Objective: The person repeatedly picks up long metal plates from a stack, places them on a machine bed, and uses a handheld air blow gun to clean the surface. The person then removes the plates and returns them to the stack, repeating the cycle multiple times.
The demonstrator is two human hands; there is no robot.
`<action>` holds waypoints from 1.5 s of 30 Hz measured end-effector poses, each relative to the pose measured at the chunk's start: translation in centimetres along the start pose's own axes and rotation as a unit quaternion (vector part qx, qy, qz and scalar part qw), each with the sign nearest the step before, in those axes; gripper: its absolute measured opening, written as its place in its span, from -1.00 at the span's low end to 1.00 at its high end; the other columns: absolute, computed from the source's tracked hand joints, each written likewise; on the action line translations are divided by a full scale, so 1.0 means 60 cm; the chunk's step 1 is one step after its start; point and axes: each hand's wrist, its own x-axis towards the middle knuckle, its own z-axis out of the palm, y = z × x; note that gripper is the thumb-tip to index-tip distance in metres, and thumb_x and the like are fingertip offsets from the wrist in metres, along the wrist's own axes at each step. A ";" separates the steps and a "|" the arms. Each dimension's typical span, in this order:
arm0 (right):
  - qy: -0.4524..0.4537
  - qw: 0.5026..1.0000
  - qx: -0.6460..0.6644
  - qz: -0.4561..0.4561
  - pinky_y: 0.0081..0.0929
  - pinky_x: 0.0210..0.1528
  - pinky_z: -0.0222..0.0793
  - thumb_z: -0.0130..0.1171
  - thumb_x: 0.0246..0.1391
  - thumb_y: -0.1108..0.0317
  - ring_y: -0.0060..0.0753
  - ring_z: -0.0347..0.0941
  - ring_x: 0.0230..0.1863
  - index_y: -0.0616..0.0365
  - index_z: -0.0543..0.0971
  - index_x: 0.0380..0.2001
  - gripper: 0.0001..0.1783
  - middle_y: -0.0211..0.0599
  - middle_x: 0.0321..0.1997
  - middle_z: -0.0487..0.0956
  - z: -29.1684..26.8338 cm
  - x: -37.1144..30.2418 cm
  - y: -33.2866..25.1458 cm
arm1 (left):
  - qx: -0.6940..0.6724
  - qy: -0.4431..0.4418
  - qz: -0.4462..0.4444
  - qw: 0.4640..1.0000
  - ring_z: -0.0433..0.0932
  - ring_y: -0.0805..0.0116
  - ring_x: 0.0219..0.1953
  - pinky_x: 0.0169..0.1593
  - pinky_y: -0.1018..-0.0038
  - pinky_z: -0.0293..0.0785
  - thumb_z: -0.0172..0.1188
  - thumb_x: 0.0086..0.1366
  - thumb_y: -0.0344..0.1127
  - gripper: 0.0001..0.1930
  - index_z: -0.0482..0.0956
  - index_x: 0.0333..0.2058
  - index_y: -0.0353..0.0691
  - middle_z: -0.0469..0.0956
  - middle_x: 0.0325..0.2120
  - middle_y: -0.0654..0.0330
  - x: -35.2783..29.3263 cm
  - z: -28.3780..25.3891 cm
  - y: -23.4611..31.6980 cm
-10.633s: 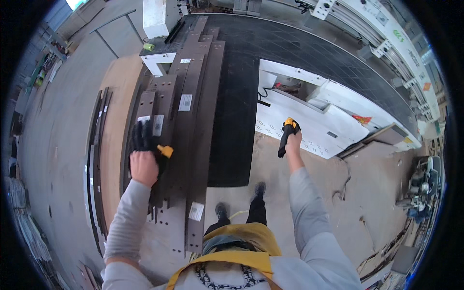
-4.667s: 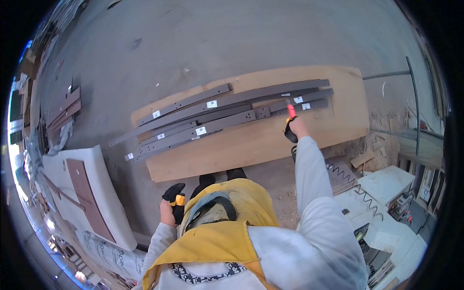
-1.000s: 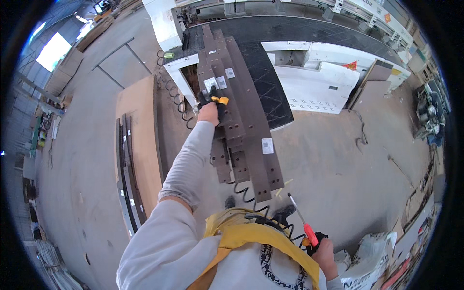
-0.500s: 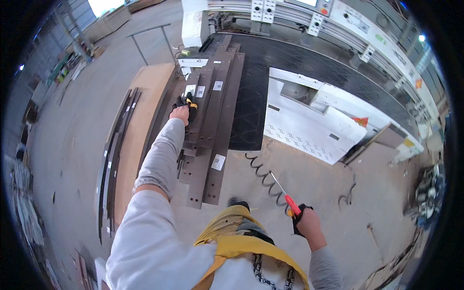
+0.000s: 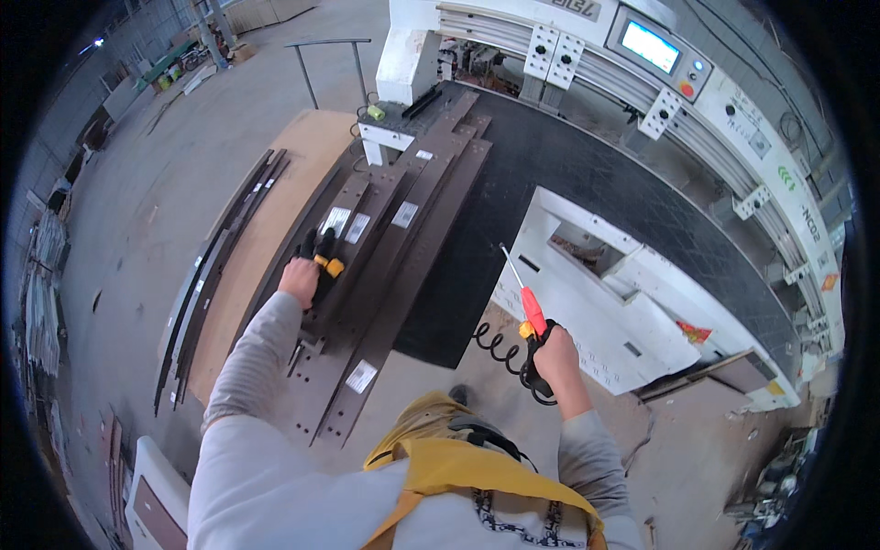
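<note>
My left hand (image 5: 302, 275), in a black glove with a yellow patch, rests on a stack of long dark brown panels (image 5: 417, 240). Its fingers look stretched over the panels' upper face, next to white labels (image 5: 335, 222). Several panels overlap unevenly, and holes show at their near ends. My right hand (image 5: 554, 359) is wrapped round an air blow gun (image 5: 533, 310) with a red body and a long thin metal nozzle pointing up and away. A black coiled hose (image 5: 493, 341) hangs by that hand. The blow gun is held in the air, apart from the panels.
A long machine with a white beam (image 5: 733, 119) and lit screen (image 5: 649, 46) spans the far right, with a black bed (image 5: 559, 137) below. A white perforated cabinet (image 5: 587, 321) stands right. Tan board (image 5: 240, 266) and dark strips (image 5: 213, 275) lie left; a metal rail (image 5: 307, 75) stands beyond.
My view has turned, bringing more of the machine into sight. My right hand has raised the blow gun up and forward. My left hand stays on the panels, lower left in view.
</note>
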 end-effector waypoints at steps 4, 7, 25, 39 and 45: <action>0.035 0.996 0.078 -0.030 -0.13 -0.25 0.30 0.08 -0.08 0.30 0.10 0.41 -0.26 0.22 0.48 -0.36 -0.77 0.06 -0.36 0.51 -0.030 0.128 0.014 | 0.034 -0.047 -0.011 0.998 0.46 0.09 -0.24 -0.16 0.36 0.41 0.30 -0.39 -0.44 -0.70 0.54 -0.51 -0.29 0.52 -0.42 0.03 -0.008 -0.001 -0.004; 0.048 0.995 0.084 -0.040 -0.14 -0.27 0.30 0.07 -0.07 0.26 0.09 0.42 -0.26 0.24 0.50 -0.39 -0.75 0.08 -0.38 0.51 -0.066 0.201 -0.008 | 0.036 0.003 -0.009 0.999 0.45 0.10 -0.26 -0.16 0.36 0.39 0.25 -0.29 -0.41 -0.76 0.54 -0.51 -0.29 0.51 -0.44 0.04 -0.014 0.025 -0.016; 0.221 0.951 0.087 0.198 -0.11 -0.28 0.31 -0.03 -0.10 0.31 0.18 0.43 -0.29 0.35 0.53 -0.46 -0.72 0.19 -0.43 0.50 -0.187 0.564 0.483 | -0.246 0.288 -0.087 0.921 0.14 0.01 0.11 0.17 0.26 0.03 -0.29 0.29 -0.23 -0.58 0.21 0.04 -0.38 0.17 0.06 -0.09 0.153 0.046 0.264; 0.601 0.592 0.342 0.415 -0.37 -0.29 0.31 0.02 -0.02 0.23 -0.31 0.46 -0.34 0.33 0.51 -0.36 -0.67 -0.15 -0.37 0.54 -0.469 0.507 1.038 | -0.373 0.137 -0.124 0.909 0.29 -0.06 -0.18 -0.06 0.21 0.20 -0.26 0.24 -0.31 -0.67 0.36 -0.18 -0.44 0.36 -0.27 -0.16 0.482 0.263 0.518; 0.617 0.600 0.255 0.441 -0.38 -0.31 0.37 -0.08 -0.10 0.42 -0.28 0.48 -0.32 0.32 0.50 -0.30 -0.71 -0.18 -0.38 0.50 -0.557 0.546 1.028 | 0.027 -0.212 -0.214 0.953 0.35 0.20 -0.10 0.13 0.29 0.10 -0.13 0.16 -0.27 -0.77 0.51 -0.39 -0.16 0.45 -0.35 0.17 0.498 0.204 0.518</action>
